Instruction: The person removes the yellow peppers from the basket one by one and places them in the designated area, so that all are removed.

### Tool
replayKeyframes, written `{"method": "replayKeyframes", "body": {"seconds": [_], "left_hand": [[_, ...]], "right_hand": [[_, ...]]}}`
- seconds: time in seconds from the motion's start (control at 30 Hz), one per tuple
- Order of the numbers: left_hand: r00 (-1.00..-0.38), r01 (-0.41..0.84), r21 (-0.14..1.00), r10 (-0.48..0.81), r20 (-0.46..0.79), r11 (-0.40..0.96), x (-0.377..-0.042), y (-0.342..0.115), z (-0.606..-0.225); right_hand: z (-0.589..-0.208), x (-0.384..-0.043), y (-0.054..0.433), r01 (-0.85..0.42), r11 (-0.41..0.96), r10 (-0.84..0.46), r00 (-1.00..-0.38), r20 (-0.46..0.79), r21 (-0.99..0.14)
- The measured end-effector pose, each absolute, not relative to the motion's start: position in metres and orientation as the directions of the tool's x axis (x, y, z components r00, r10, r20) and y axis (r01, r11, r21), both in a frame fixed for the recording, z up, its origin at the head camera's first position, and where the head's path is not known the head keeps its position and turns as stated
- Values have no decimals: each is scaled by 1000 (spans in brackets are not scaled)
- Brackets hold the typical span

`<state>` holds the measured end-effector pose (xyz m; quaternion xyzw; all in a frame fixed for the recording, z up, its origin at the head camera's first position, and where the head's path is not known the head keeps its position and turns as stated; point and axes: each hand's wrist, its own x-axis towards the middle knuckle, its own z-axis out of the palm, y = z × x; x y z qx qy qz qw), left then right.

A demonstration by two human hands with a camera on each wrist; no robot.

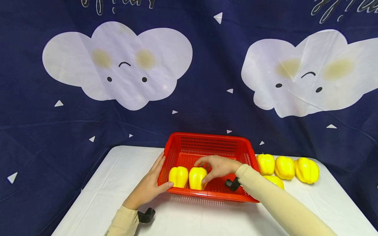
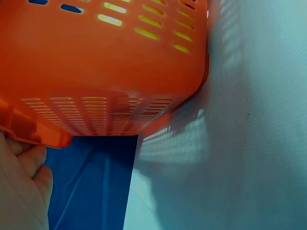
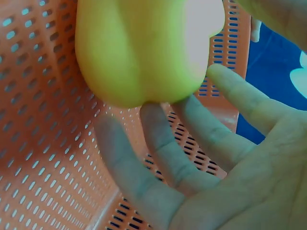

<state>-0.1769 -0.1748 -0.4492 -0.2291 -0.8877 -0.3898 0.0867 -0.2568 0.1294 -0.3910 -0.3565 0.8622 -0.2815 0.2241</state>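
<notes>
A red plastic basket (image 1: 212,194) with slotted walls stands on the white table. Inside it, near the front left, two yellow bell peppers sit side by side: a left one (image 1: 178,177) and a right one (image 1: 196,178). My right hand (image 1: 218,167) reaches in from the right and holds the right pepper, thumb on its front and fingers round its far side. In the right wrist view, the fingertips (image 3: 154,112) meet the end of that pepper (image 3: 139,52). My left hand (image 1: 149,187) grips the basket's left rim, thumb over the front corner and fingers along the outer side.
To the right of the basket, several yellow peppers (image 1: 284,167) lie on the white table (image 1: 97,193), one partly hidden by the right sleeve (image 1: 274,196). Behind the table hangs a dark blue cloth (image 1: 206,98) printed with clouds.
</notes>
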Motion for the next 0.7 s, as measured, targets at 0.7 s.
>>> {"method": "replayKeyframes", "body": {"seconds": [0.7], "left_hand": [[-873,487,644,346,343,590,-177,-175,-450]], "right_hand": [[-403,-251,113,-520,637,-722,-662,-204,-569]]}}
